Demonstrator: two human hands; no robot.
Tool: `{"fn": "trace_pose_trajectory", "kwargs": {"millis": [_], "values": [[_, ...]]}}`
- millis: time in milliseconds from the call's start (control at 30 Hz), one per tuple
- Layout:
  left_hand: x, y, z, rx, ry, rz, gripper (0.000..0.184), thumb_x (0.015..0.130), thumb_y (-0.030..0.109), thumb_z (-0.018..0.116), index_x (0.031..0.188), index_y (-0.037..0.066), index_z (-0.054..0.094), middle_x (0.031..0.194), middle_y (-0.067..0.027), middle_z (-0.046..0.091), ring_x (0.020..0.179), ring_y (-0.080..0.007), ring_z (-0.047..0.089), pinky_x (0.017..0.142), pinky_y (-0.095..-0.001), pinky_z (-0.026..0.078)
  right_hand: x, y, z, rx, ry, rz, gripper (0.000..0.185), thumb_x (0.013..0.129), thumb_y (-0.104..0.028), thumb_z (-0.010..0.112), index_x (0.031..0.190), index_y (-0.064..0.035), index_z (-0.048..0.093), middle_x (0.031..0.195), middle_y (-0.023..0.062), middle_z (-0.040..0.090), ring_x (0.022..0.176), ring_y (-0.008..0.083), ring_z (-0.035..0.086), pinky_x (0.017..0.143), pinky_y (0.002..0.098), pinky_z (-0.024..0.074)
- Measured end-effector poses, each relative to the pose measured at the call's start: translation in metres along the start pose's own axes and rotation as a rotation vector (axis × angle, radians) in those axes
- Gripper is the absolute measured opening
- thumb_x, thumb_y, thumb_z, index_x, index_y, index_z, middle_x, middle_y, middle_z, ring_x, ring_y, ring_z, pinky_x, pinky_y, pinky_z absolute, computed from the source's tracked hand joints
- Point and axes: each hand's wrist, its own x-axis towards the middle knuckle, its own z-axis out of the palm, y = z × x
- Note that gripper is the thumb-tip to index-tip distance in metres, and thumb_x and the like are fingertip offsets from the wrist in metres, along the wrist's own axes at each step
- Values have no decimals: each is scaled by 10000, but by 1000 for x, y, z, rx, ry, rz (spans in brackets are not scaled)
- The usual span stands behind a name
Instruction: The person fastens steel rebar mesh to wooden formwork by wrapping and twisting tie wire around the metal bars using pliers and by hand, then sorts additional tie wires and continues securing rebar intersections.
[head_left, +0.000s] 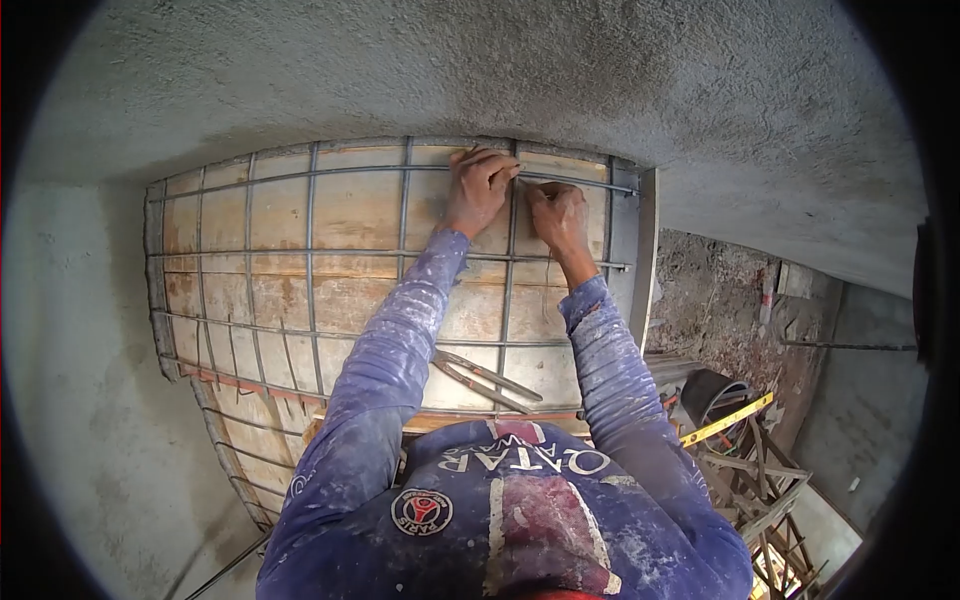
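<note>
A grid of steel rebar (311,215) lies over wooden formwork boards (355,215) against the rough wall. At a bar crossing near the wall, my left hand (476,190) is closed, with thumb and fingertips pinched together beside the upright bar. What sits between those fingertips is too small to make out. Just right of the same crossing, my right hand (562,222) is closed with its fingers curled in. A thin wire (548,272) hangs below it; its upper end is hidden by the hand. Long-handled pincers (487,382) rest on the rebar nearer my chest.
Rough grey plaster wall (560,75) rises right behind the grid. A board edge (645,260) bounds the grid on the right, above rubble ground (705,290). Lower right are a black bucket (712,392), a yellow level (728,418) and stacked timber (765,480). More rebar slopes down at left.
</note>
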Motion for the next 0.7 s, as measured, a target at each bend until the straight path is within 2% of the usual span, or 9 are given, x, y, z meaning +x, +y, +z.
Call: {"fn": "trace_pose_trajectory", "kwargs": {"millis": [67,133,267,333,467,533,567,667,700], "values": [[-1,-1,-1,-34,7,-4,82,864,122,699,911,73,747,942,-72,739,960,-266,659,956,-431,384,5,5,-1,-112,-3,-79,283,872,-215,640,958,17,778,797,191,730,707,274,703,672,381,535],[-1,-4,-1,-53,-20,6,104,846,117,719,940,88,754,962,-60,736,963,-261,658,961,-428,388,9,-5,-10,354,-161,152,255,887,-189,623,853,18,768,674,99,648,584,161,603,518,329,456],[-4,-12,-7,-44,-61,98,167,795,117,750,961,104,755,972,-49,725,973,-252,661,962,-432,389,-1,-37,-7,349,-139,28,248,900,-171,606,796,6,744,632,30,549,557,76,501,449,274,360],[-7,-13,-3,-67,-11,142,202,747,103,751,948,122,750,969,-28,713,974,-248,663,968,-439,388,-4,-52,-10,143,-187,53,275,836,-197,603,844,39,745,784,295,686,740,383,699,715,447,530],[-9,-13,1,-112,30,111,185,743,85,733,923,130,747,943,-12,709,972,-240,665,956,-441,390,-18,-79,-19,-110,-188,-187,244,831,-157,591,813,59,704,770,278,679,729,430,670,695,503,511],[-6,-11,-4,-117,-80,36,161,775,69,708,913,142,746,925,-15,713,976,-238,666,940,-432,391,-3,-68,-17,-419,-190,-635,205,824,-129,599,838,64,666,758,264,661,707,471,635,683,557,489],[-5,-11,-2,-127,-63,23,161,775,69,708,913,142,746,925,-15,713,976,-238,666,940,-432,391,11,-47,-13,-561,-124,-796,168,858,-119,627,906,29,690,803,269,665,785,462,656,702,521,509],[-5,-5,4,-157,-7,-49,166,803,75,695,940,144,758,920,-42,720,983,-244,669,929,-423,393,17,-70,-30,-579,-207,-849,183,861,-96,643,1001,18,672,838,259,671,778,459,660,704,528,509],[-5,-1,4,-155,27,-64,207,804,65,693,984,143,757,923,-52,724,982,-247,671,928,-421,395,13,-75,-31,-506,-232,-680,172,892,-97,584,1027,-7,643,835,250,674,800,447,667,706,564,501]]}}
